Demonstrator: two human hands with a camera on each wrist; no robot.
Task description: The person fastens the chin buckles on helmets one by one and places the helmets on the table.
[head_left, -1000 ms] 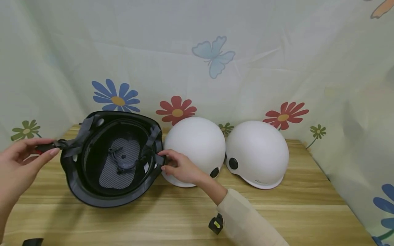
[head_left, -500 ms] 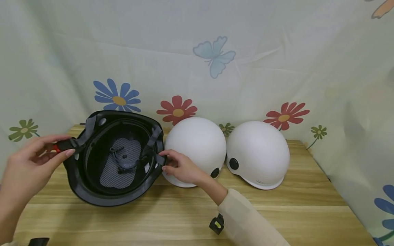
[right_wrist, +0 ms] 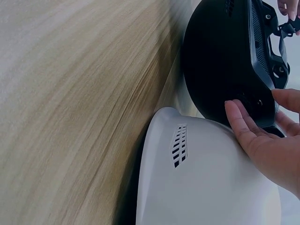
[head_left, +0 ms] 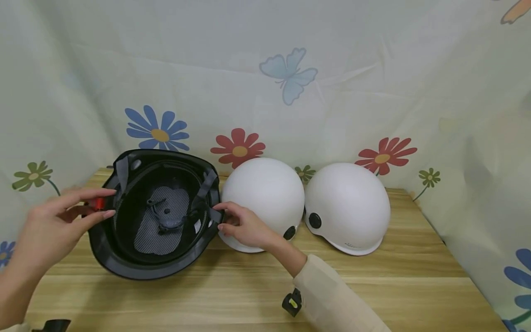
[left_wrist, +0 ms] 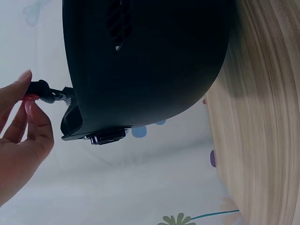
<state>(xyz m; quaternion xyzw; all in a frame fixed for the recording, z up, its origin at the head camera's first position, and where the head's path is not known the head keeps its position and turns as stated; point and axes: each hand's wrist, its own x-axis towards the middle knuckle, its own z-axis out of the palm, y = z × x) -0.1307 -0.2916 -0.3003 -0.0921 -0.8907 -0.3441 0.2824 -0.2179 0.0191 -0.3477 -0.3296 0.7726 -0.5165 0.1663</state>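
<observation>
A black helmet [head_left: 143, 271] lies upside down on the table, its padded inside and grey straps facing up. At its left rim, my left hand [head_left: 54, 226] pinches a black strap buckle with a red button [head_left: 99, 204] between thumb and fingers. From the left wrist view, the buckle [left_wrist: 41, 90] stands out past the helmet's edge on its strap. My right hand [head_left: 245, 226] grips the helmet's right rim, where a strap end sits. The right wrist view shows those fingers [right_wrist: 241, 123] against the outer shell and the thumb over the edge.
Two white helmets, a middle one [head_left: 262, 198] and a right one [head_left: 348, 203], sit dome up beside the black helmet on the wooden table [head_left: 232, 295]. A flower-printed curtain [head_left: 340, 69] hangs behind and at both sides.
My left hand has moved right with the buckle, from outside the helmet's left edge to over its rim. The right hand and the helmets look almost unmoved.
</observation>
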